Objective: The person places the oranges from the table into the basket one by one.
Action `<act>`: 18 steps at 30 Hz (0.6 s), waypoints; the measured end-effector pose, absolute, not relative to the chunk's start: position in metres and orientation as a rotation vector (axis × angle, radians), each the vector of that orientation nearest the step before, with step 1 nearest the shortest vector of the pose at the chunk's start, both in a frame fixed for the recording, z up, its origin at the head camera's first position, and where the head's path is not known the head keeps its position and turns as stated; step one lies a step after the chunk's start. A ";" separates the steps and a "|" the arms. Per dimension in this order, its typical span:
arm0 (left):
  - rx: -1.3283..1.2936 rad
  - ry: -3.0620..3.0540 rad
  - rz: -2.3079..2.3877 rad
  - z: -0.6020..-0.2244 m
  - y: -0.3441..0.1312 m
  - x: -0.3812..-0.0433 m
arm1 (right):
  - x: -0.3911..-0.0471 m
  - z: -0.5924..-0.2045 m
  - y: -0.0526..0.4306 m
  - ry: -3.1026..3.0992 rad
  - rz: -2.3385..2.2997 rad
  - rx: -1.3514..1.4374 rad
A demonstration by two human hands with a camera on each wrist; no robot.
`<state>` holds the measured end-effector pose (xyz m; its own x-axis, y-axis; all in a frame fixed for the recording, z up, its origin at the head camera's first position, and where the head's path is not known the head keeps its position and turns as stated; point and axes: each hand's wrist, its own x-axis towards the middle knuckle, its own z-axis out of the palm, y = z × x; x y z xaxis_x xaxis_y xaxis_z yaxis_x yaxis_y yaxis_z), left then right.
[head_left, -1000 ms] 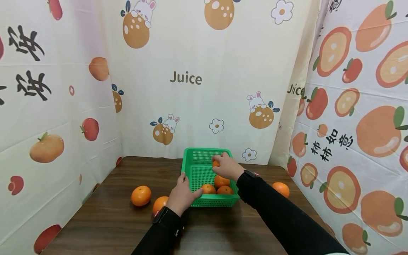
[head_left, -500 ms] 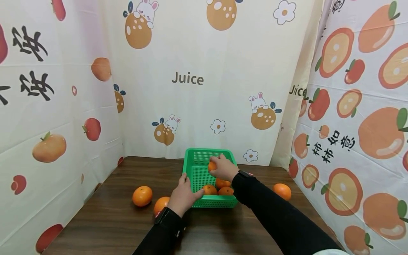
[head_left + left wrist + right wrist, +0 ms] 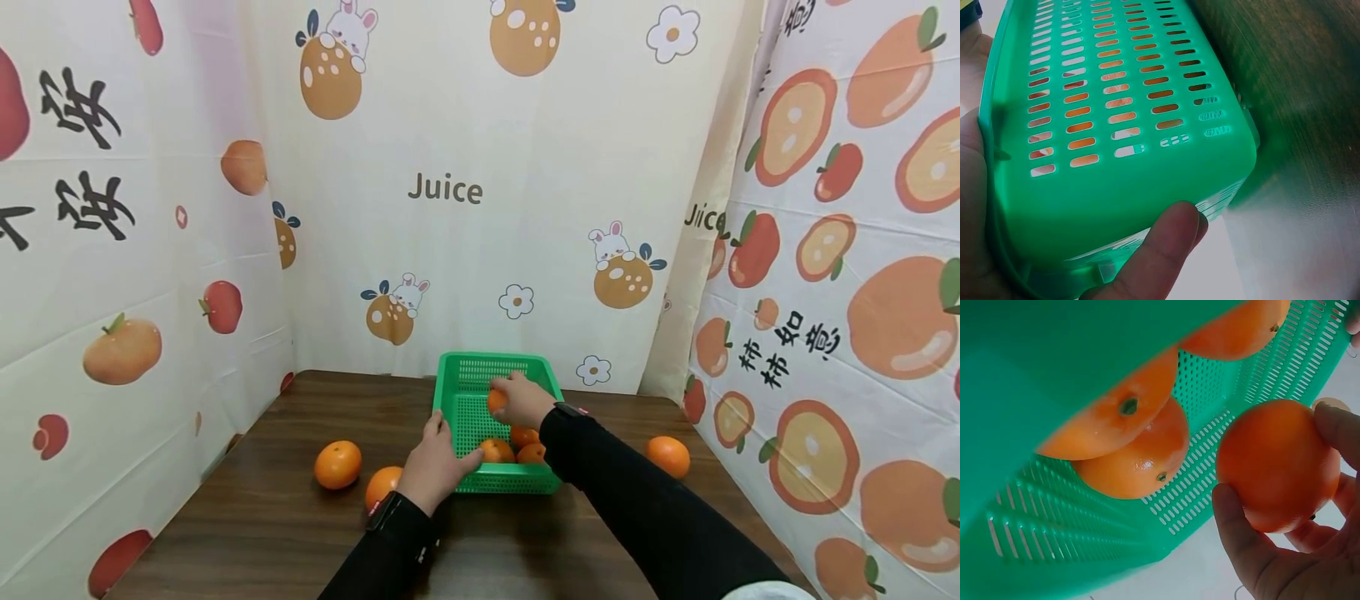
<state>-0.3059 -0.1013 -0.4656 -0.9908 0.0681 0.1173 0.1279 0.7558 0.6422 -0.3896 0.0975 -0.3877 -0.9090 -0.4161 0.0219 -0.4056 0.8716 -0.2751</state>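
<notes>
The right hand (image 3: 527, 402) pinched an orange (image 3: 1277, 465) over the green basket (image 3: 517, 482), the left hand (image 3: 433, 468) spread against its corner; I judged the orange firm, light, slightly slippery, best held around its widest part

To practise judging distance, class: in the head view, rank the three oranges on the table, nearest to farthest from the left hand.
1. Wrist-side orange: just left of the left hand.
2. Outer-left orange: farther left.
3. Right-side orange: past the green basket.
</notes>
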 end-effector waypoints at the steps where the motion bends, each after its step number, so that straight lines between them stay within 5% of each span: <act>1: -0.158 -2.860 -1.060 -0.466 -0.101 -0.306 | -0.389 -0.387 0.097 2.996 -0.434 -0.666; 18: -0.194 -2.841 -1.078 -0.464 -0.103 -0.301 | -0.409 -0.386 0.086 2.952 -0.293 -0.684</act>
